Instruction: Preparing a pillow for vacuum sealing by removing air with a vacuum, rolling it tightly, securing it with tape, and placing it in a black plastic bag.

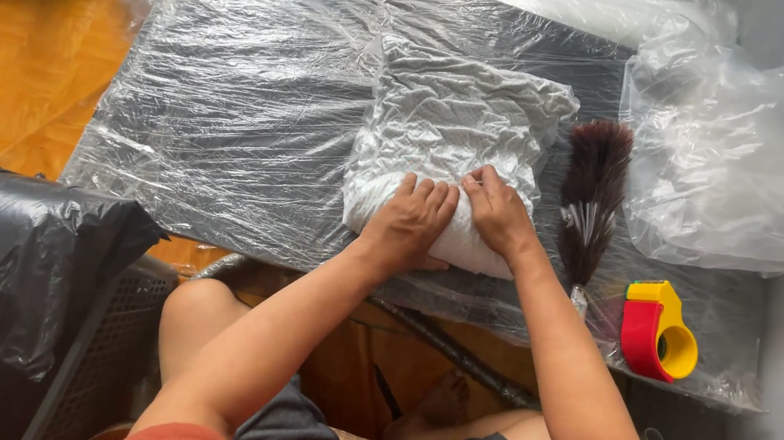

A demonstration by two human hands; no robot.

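A folded white fabric bundle wrapped in clear plastic film (450, 127) lies on the table covered with plastic sheeting (245, 110). My left hand (409, 220) presses flat on the bundle's near end, fingers together. My right hand (497, 212) rests right beside it on the same end, fingertips pushing into the film. Both hands touch each other at the fingertips.
A dark feather duster (592, 196) lies right of the bundle. A red and yellow tape dispenser (655, 330) sits at the table's near right. A crumpled clear plastic bag (744, 155) is at the far right. A black plastic bag (4, 250) sits on the left over an orange floor (11, 49).
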